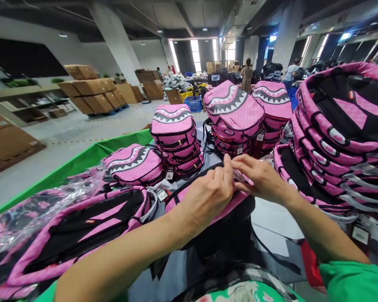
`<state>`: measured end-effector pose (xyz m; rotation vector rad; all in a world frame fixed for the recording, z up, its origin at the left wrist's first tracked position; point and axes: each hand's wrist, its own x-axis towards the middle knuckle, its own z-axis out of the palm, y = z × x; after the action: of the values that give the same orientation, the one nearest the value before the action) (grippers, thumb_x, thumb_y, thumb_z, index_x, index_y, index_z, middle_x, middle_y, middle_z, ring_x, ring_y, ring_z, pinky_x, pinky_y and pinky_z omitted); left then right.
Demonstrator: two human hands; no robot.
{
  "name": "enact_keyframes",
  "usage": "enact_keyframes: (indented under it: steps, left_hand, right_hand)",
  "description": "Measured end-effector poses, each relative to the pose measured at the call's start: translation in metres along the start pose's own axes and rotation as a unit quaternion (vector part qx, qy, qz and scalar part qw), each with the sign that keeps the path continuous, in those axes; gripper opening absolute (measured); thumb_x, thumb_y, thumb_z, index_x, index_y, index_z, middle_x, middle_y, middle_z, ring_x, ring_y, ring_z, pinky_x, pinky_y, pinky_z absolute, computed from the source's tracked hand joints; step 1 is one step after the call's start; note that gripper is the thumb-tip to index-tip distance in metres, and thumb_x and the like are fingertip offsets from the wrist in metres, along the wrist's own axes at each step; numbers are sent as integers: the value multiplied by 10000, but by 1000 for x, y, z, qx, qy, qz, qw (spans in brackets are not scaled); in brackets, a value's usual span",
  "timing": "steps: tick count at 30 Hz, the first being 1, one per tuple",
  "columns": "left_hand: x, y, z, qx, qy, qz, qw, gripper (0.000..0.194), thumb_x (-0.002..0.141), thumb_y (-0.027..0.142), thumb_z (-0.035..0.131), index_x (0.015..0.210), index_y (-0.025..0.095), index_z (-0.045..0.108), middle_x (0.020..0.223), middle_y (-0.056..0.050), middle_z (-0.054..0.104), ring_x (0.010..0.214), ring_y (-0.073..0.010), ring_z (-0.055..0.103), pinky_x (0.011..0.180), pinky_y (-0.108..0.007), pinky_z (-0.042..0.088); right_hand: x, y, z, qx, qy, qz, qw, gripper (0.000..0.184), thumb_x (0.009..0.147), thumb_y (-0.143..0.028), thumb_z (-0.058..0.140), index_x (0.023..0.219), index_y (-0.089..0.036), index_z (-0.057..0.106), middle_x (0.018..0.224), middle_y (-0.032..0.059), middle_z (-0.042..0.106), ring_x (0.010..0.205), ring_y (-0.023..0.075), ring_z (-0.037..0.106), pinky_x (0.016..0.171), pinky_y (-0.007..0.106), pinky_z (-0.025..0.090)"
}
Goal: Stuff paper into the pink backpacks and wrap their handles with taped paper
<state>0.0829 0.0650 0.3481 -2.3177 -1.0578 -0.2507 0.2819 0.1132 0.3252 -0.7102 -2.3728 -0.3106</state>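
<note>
In front of me, close to my body, stands a pink and black bag (pixel 223 214), its top edge partly covered by my hands. My left hand (pixel 208 195) is closed over that edge, its index finger raised near my right fingertips. Bent in a pinch, my right hand (pixel 261 178) meets the left one above the bag; a bit of shiny clear material shows at its fingers. What exactly the fingertips grip is hidden. Just beyond the hands sit pink backpacks with a shark-mouth print (pixel 231 105). A white paper sheet (pixel 271 222) lies right of the bag.
Stacked pink backpacks (pixel 337 147) rise on the right. At left lie a pink backpack (pixel 91 226) and plastic-wrapped ones (pixel 47 214) beside a green cloth edge (pixel 113 147). Cardboard boxes (pixel 91 94), a blue crate (pixel 192 103) and several people stand farther off.
</note>
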Motion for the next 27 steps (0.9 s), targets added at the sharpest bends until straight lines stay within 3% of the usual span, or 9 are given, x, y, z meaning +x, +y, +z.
enact_keyframes:
  steps: [1, 3, 6, 11, 13, 15, 18, 23, 27]
  left_hand:
    - [1, 0, 1, -16, 0, -4, 1000, 508, 1010, 186, 415, 1465, -39, 414, 949, -157, 694, 814, -204, 703, 677, -258, 571]
    - [-2, -1, 4, -75, 3, -20, 997, 525, 1021, 225, 392, 1480, -30, 390, 965, -163, 695, 839, -219, 702, 697, -283, 574]
    - [-19, -8, 9, -243, 3, -82, 966, 529, 1019, 298, 442, 1490, 60, 402, 1031, -138, 709, 864, -213, 697, 736, -297, 572]
    - [-62, -27, 14, -555, -35, -162, 815, 438, 991, 442, 516, 1353, 202, 577, 1204, -76, 684, 1073, -211, 643, 962, -320, 511]
    - [-72, -34, 19, -627, -42, -180, 757, 389, 1010, 429, 464, 1252, 189, 652, 1132, -69, 685, 1014, -196, 632, 903, -294, 508]
    - [-77, -40, 28, -663, -32, -181, 726, 361, 1003, 427, 489, 1137, 171, 704, 1029, -62, 669, 904, -172, 611, 804, -264, 496]
    - [-76, -49, 41, -659, 9, -131, 741, 299, 949, 432, 618, 1071, 176, 713, 988, -48, 613, 838, -142, 570, 746, -241, 465]
    - [-67, -52, 47, -566, 40, -34, 823, 210, 901, 361, 706, 931, 174, 614, 988, -40, 569, 848, -135, 548, 747, -231, 477]
    - [-65, -31, 47, -452, 52, -99, 885, 132, 868, 128, 587, 964, 190, 521, 1072, -56, 555, 920, -154, 585, 850, -287, 533]
  right_hand:
    - [2, -3, 5, -43, 13, -27, 999, 241, 1024, -292, 495, 1174, -140, 607, 976, 87, 651, 848, 185, 626, 681, 274, 514]
    - [5, -8, 17, -115, 54, -53, 990, 255, 1032, -147, 394, 1020, -143, 648, 783, 35, 607, 678, 153, 575, 555, 249, 435]
    - [0, -9, 29, -148, 112, -37, 982, 271, 1023, -108, 401, 1012, -138, 670, 742, 16, 583, 621, 121, 555, 528, 223, 404]
    - [-12, -1, 33, -118, 151, 3, 982, 287, 996, -96, 464, 1172, -173, 678, 763, 2, 589, 641, 97, 587, 582, 184, 454]
    - [-13, 1, 34, -99, 157, 2, 983, 303, 985, -92, 487, 1200, -182, 680, 768, 0, 589, 632, 94, 588, 574, 179, 460]
    - [-12, 1, 35, -89, 162, 2, 983, 291, 991, -117, 500, 1204, -184, 686, 780, 6, 594, 636, 96, 595, 582, 179, 474]
    - [-11, 2, 36, -85, 161, 8, 983, 263, 1011, -180, 503, 1192, -187, 693, 800, 15, 596, 643, 101, 601, 608, 185, 496]
    - [-13, 6, 35, -65, 147, 10, 987, 284, 1013, -192, 495, 1228, -202, 681, 823, 17, 599, 649, 105, 603, 615, 190, 510]
    - [-12, 5, 36, -79, 150, 13, 985, 270, 1009, -179, 503, 1206, -187, 687, 815, 19, 594, 654, 110, 604, 618, 192, 513]
